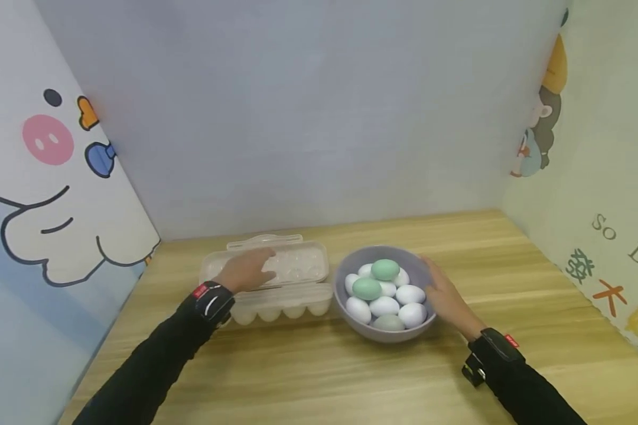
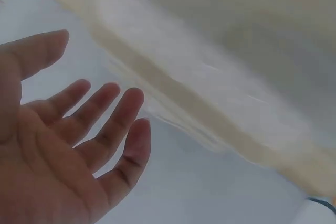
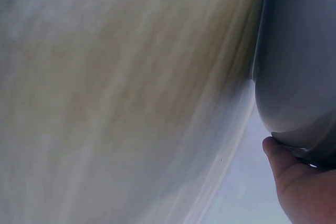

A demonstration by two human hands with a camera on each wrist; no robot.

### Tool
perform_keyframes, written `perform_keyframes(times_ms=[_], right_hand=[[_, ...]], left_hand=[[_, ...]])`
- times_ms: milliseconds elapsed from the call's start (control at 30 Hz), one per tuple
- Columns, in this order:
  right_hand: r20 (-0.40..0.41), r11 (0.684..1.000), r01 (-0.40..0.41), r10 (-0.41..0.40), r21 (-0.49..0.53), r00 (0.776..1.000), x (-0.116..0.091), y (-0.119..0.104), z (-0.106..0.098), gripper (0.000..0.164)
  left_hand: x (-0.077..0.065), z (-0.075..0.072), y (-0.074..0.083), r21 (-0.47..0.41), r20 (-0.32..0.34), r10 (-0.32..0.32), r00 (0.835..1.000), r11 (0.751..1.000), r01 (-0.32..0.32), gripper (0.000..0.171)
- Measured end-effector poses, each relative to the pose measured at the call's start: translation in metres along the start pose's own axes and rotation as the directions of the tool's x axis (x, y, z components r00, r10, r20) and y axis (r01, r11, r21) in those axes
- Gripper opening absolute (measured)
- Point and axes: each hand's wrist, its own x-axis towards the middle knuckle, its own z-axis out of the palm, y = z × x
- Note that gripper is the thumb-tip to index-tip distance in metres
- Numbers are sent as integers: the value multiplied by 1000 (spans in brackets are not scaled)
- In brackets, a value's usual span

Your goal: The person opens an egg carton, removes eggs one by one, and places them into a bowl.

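A clear plastic egg carton (image 1: 282,301) lies opened out on the table, its moulded cups visible. Above its far half hovers my left hand (image 1: 247,268), palm down; the left wrist view shows the fingers (image 2: 107,129) spread and slightly bent, with nothing in them. To the right stands a grey-purple bowl (image 1: 345,260) holding several white eggs (image 1: 384,307) and a few pale green ones, two green eggs (image 1: 385,270) on top. My right hand (image 1: 449,298) grips the bowl's right rim. In the right wrist view one digit (image 3: 281,156) touches the bowl; the other fingers are mostly hidden.
The wood-grain table (image 1: 276,378) runs back to a plain pale wall (image 1: 319,130). Printed panels with cartoon figures stand at the left (image 1: 85,224) and right (image 1: 590,195). The carton and bowl sit close together.
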Motion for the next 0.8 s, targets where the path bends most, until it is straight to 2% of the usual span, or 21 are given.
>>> perform_keyframes(times_ms=[100, 167, 300, 433, 633, 733, 800], right_hand=[[6, 1000, -8, 8, 0, 1000, -1, 1, -1, 67], [9, 1000, -9, 9, 2, 1000, -1, 1, -2, 67], [19, 1000, -13, 12, 17, 1000, -1, 0, -1, 68], [35, 999, -36, 35, 21, 999, -2, -1, -3, 69], [38, 998, -56, 55, 15, 998, -4, -3, -2, 68], [33, 999, -52, 51, 15, 998, -3, -3, -2, 68], [31, 999, -49, 49, 13, 998, -2, -4, -2, 68]], left_hand=[[-24, 6, -42, -4, 51, -73, 996, 997, 73, 49], [-38, 10, -65, -16, 97, -133, 986, 991, 135, 49], [-57, 14, -95, -35, 167, -239, 957, 968, 248, 55], [-59, 15, -107, -32, 193, -309, 931, 947, 320, 58], [-56, 23, -122, -20, 224, -393, 892, 913, 407, 53], [-54, 27, -129, -31, 226, -407, 885, 905, 424, 54], [-52, 29, -132, -39, 219, -403, 889, 906, 421, 51]])
